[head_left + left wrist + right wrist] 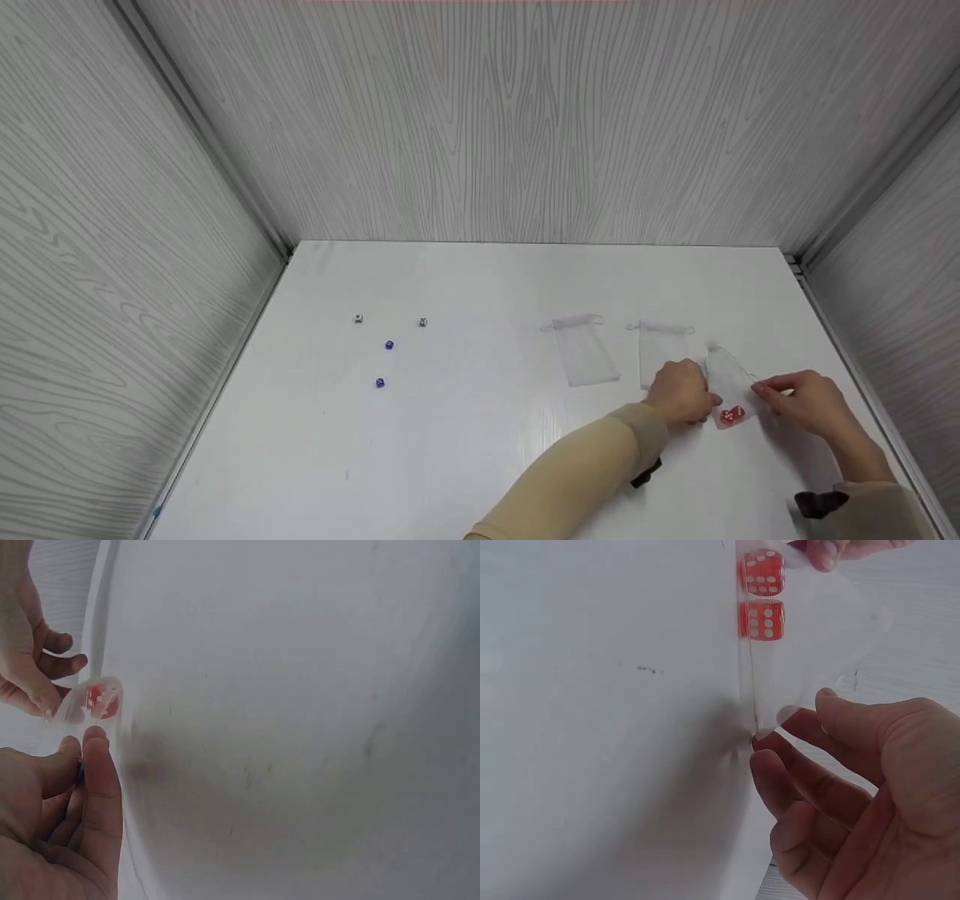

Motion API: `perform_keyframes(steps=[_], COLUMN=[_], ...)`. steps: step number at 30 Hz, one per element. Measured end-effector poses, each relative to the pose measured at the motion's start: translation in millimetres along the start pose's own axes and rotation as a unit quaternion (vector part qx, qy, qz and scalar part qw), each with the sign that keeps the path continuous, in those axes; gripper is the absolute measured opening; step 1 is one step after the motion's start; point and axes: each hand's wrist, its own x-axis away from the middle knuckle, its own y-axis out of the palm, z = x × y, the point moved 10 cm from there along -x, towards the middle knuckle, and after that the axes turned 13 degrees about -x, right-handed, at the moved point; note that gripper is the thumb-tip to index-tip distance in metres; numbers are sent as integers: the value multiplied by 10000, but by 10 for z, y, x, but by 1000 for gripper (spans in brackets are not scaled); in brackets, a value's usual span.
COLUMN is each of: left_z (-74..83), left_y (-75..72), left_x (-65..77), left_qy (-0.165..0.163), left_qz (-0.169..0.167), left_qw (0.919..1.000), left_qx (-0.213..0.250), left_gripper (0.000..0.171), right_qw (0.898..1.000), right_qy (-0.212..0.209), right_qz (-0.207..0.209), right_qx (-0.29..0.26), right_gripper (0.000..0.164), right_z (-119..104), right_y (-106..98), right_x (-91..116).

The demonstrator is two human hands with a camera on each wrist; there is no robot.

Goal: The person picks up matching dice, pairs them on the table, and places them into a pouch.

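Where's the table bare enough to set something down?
The table is bare between the blue dice and left pouch, at the front between those dice and the left sleeve, and behind the white dice up to the back wall. Crowded: the right, where the left hand and right hand hold the right pouch with red dice, beside the middle pouch.

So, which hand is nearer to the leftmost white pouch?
The left hand. It is to the right of the leftmost pouch, at the left edge of the rightmost pouch with red dice; the right hand is farther right, at that pouch's right edge.
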Motion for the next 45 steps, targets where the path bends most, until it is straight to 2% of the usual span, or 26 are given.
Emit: perform_keyframes(steps=[4,10,14,18,23,26,30,34,39,42,45], left_z=[24,11,-4,-16,-10,22,54,45,149,216,220], left_y=[70,60,1,15,46,69,89,113,82,53,39], left_x=[36,29,-39,-143,-277,-326,-337,-319,-276,-274,-284], left_qy=[-74,-353,-507,-837,-1162,-1236,-1251,-1226,-906,-790,-832], left_qz=[-93,-123,-73,-177,-240,-289,-294,-160,106,240,272], left_qw=[9987,9892,9833,9752,9665,9655,9708,9799,9933,9948,9936], left_qx=[489,1420,1747,2041,2274,2273,2024,1566,715,602,717], left_gripper=[41,21,15,15,15,28,42,37,29,25,24], right_qw=[9994,9957,9916,9832,9758,9721,9693,9654,9649,9684,9699], right_qy=[-4,15,282,537,423,451,785,1188,1387,1398,1421], right_qz=[-186,-349,-282,-149,39,197,187,14,58,195,309], right_qx=[-280,-854,-1228,-1740,-2146,-2295,-2321,-2323,-2231,-2055,-1954], right_gripper=[41,36,41,45,39,35,38,39,31,32,34], right_z=[54,166,284,387,390,407,470,550,615,626,629], right_y=[20,24,-29,-98,-169,-218,-229,-147,-97,-127,-133], right_x=[8,-4,-45,-65,-86,-87,-100,-126,-136,-131,-132])
